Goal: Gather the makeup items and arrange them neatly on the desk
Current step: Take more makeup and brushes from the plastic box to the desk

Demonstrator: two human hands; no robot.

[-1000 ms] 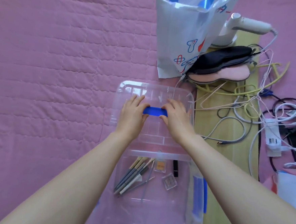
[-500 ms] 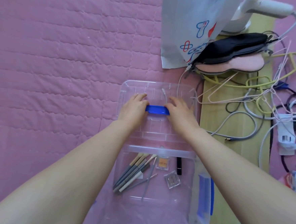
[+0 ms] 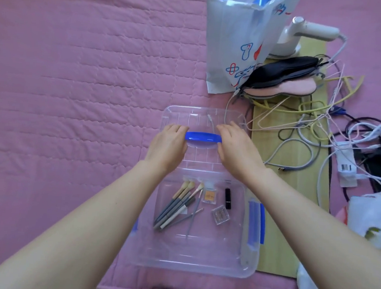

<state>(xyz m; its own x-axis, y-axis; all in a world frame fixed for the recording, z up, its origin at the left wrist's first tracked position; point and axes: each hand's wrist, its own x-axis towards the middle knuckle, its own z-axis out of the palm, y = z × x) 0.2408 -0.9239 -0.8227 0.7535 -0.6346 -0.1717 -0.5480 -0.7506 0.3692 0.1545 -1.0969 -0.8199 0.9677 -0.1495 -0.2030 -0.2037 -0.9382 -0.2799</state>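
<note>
Both hands rest on the clear lid [image 3: 203, 122] at mid-frame, the left hand [image 3: 168, 146] and right hand [image 3: 237, 147] curled over opposite ends of its blue handle [image 3: 203, 137], which runs left to right. The makeup items lie below them in the open clear bin [image 3: 199, 258]: brushes [image 3: 176, 207] slanting lower left to upper right, nearer the left hand, and the black lipstick [image 3: 227, 198] upright in the frame, nearer the right.

Clear plastic, quilted cloth, pale wood

The storage box [image 3: 199, 258] and its lid [image 3: 200, 118] were glossy see-through plastic, the lid's handle [image 3: 203, 137] smooth blue plastic. The pink quilt [image 3: 76, 80] looked matt, stitched cloth. The board [image 3: 294, 196] was pale, matt wood; the white bag [image 3: 233, 34] shone like creased plastic.
</note>
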